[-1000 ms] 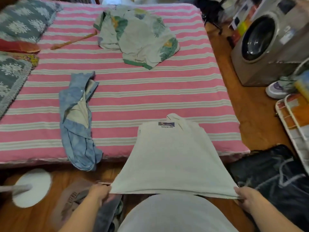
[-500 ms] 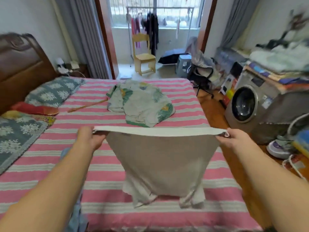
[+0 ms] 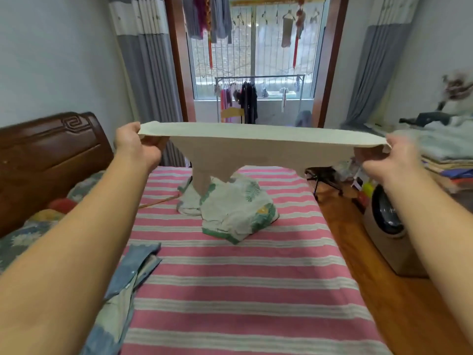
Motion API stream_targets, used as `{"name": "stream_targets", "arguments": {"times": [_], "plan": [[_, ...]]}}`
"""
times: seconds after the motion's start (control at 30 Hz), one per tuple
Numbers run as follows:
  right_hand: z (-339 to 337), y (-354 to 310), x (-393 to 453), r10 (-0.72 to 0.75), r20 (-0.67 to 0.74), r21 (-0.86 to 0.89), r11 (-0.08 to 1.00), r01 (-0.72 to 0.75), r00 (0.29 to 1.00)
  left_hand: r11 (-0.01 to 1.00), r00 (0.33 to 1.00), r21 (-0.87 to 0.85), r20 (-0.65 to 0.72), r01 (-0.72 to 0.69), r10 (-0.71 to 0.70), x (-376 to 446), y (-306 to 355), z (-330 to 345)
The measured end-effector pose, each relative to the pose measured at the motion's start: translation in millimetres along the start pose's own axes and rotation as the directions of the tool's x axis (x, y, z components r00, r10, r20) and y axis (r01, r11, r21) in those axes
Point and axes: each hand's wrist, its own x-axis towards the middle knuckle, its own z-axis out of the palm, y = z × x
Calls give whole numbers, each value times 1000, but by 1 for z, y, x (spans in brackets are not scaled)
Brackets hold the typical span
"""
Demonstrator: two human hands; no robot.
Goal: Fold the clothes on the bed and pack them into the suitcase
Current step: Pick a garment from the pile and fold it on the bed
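while both hands grip its two ends, the shirt (image 3: 258, 147) is stretched flat and high above the bed (image 3: 243, 290), nearly level with the camera, so little of it can be seen but the underside and one sleeve dangling at the middle. the left hand (image 3: 135, 147) has its fingers curled round the left end; the right hand (image 3: 391, 155) pinches the right end, though it is blurred and the exact hold is hard to read. nothing of the shirt touches the bed.

the risk i judge greatest is a bad landing: if the shirt comes down unevenly, the hanging sleeve could tuck under and crease the fold. it could also drop onto the floral shirt (image 3: 235, 208) lying crumpled right beneath it at mid-bed, or drag it along. a slack grip on either end would let one side fall and twist the cloth. the denim piece (image 3: 128, 283) lies near the left forearm at the bed's near edge, and an arm sweeping low could knock it off. the suitcase is not in view, so packing looks well off.
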Motion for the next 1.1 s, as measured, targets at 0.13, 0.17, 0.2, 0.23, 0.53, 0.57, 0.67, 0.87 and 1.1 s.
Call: {"name": "stream_targets", "arguments": {"times": [0.13, 0.17, 0.2, 0.23, 0.53, 0.57, 0.67, 0.87, 1.1], "plan": [[-79, 58, 21, 153, 31, -48, 987, -152, 988, 984, 988, 108, -88, 139, -130, 5, -57, -90], [-107, 77, 26, 191, 24, -75, 979, -189, 981, 972, 979, 151, -125, 180, -162, 6, -75, -120], [-136, 96, 27, 246, 24, -91, 966, -243, 969, 955, 967, 195, -172, 222, -190, 6, -95, -152], [-166, 118, 29, 290, 18, -98, 953, -286, 957, 933, 949, 235, -229, 271, -218, 4, -114, -184], [-472, 345, 50, 328, -556, -412, 689, -596, 763, 600, 717, 453, -618, 659, -322, -52, -342, -507], [-503, 368, 50, 329, -574, -454, 634, -626, 749, 572, 688, 450, -656, 686, -310, -55, -366, -539], [-566, 419, 50, 244, -613, -590, 491, -641, 751, 487, 643, 473, -715, 734, -275, -60, -419, -605], [-585, 430, 34, 43, -499, -846, 189, -498, 865, 81, 803, 798, -594, 596, -55, -69, -422, -638], [-555, 416, 3, 19, -369, -896, -271, -350, 929, -233, 931, 906, -364, 354, 1, -108, -369, -612]]}}
